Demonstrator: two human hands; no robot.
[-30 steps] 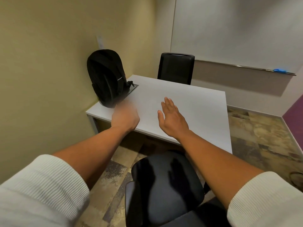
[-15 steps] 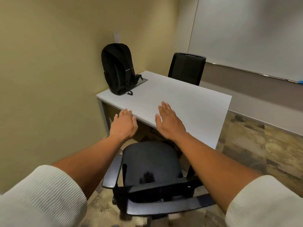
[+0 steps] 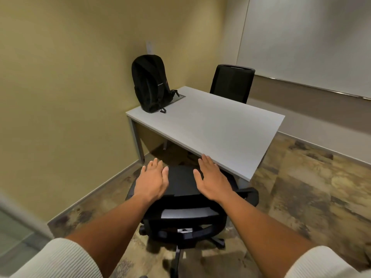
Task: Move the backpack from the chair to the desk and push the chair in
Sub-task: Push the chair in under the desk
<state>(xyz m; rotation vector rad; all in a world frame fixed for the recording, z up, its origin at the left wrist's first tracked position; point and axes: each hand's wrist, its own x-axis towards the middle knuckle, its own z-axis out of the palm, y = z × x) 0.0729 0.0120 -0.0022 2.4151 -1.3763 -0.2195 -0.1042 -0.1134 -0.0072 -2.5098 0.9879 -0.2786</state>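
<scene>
Now, hands: left hand (image 3: pixel 152 179) and right hand (image 3: pixel 210 178) flat, apart, empty, over chair (image 3: pixel 181 184)
Backpack (image 3: pixel 151 83): upright on desk (image 3: pixel 216 125), well beyond left hand

Backpack (image 3: pixel 149 85) on desk (image 3: pixel 216 125), chair (image 3: pixel 184 199) before it

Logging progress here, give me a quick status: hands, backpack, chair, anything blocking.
Left hand and right hand open, above near chair, holding nothing. Backpack upright on desk, far-left corner. Near chair not yet pushed in. Nothing visible blocking.
</scene>
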